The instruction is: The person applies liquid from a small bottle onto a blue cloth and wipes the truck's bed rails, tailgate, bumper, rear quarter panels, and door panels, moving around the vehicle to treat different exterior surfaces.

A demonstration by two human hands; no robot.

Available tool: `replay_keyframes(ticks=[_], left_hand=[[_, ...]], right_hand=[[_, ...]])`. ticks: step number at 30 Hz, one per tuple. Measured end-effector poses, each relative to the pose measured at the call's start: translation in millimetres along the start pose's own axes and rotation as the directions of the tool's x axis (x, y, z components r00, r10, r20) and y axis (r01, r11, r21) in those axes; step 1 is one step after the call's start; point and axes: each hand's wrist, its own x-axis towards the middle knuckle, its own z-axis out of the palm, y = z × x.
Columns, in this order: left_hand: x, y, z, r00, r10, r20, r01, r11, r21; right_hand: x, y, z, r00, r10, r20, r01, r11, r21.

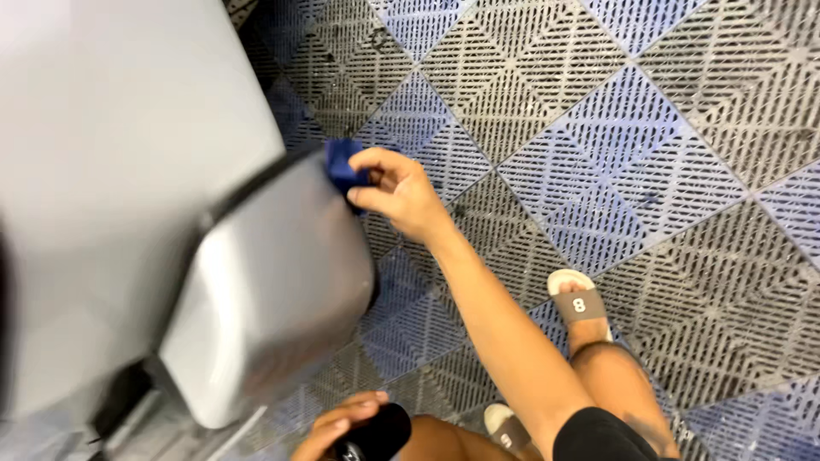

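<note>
My right hand (395, 189) is stretched forward and grips a small dark blue cloth (343, 162), pressed against the upper edge of a grey car body panel (265, 290). My left hand (337, 424) is low at the bottom edge of the view, curled around a black rounded object (380, 431), held near my knee. The silver-grey car body (111, 145) fills the left side, blurred by motion.
The floor is a grid of perforated plastic tiles (598, 154) in grey and blue, laid diagonally. My feet in pale slide sandals (579, 300) stand on it at lower right, with my bent legs beside them.
</note>
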Motion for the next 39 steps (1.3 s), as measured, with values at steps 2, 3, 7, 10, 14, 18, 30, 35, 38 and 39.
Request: replay_keyframes(ticks=[2,3,7,10,14,18,30,35,38,39], left_hand=[[-20.3,-12.5,4.4,0.995,0.036,-0.090,-0.030,0.998,0.060],[-32.4,-9.5,3.8,0.992,-0.039,-0.118,0.045,0.998,0.044],[-67.3,-36.3,-1.4,0.958,0.098,-0.271,-0.037,0.974,0.222],[-90.6,-34.1,-29.4,0.968,-0.125,-0.220,0.177,0.955,0.238],[-115.7,-40.2,-41.9,0.888,-0.258,-0.381,0.340,0.926,0.166],[-123.3,-35.2,-46.5,0.870,-0.298,-0.392,0.356,0.931,0.082],[-160.5,-27.4,-65.7,0.824,-0.340,-0.453,0.434,0.893,0.119],[-184.4,-57.9,-79.3,0.881,-0.209,-0.424,0.281,0.953,0.116],[-198.6,-67.3,-95.8,0.891,-0.201,-0.408,0.299,0.935,0.192],[-203.1,-68.7,-100.1,0.875,-0.256,-0.411,0.365,0.907,0.210]], right_hand=[[-11.4,45.5,-20.3,0.996,0.083,-0.043,-0.078,0.991,0.107],[-20.0,62.3,-26.9,0.995,0.084,-0.056,-0.076,0.988,0.134],[-47.1,95.2,-29.7,0.999,-0.021,-0.035,0.028,0.976,0.217],[-65.5,93.3,-23.8,0.974,-0.204,-0.102,0.211,0.975,0.064],[-109.6,95.6,8.0,0.856,-0.465,-0.227,0.438,0.884,-0.162],[-175.9,108.8,81.3,0.702,-0.711,0.040,0.356,0.301,-0.885],[-161.6,77.9,78.8,0.469,-0.733,0.493,0.637,-0.106,-0.764],[-165.9,89.2,77.4,0.390,-0.660,0.642,0.683,-0.261,-0.683],[-142.5,68.2,38.4,0.461,-0.758,0.461,0.517,-0.193,-0.834],[-136.5,64.9,29.0,0.468,-0.765,0.443,0.526,-0.161,-0.835]])
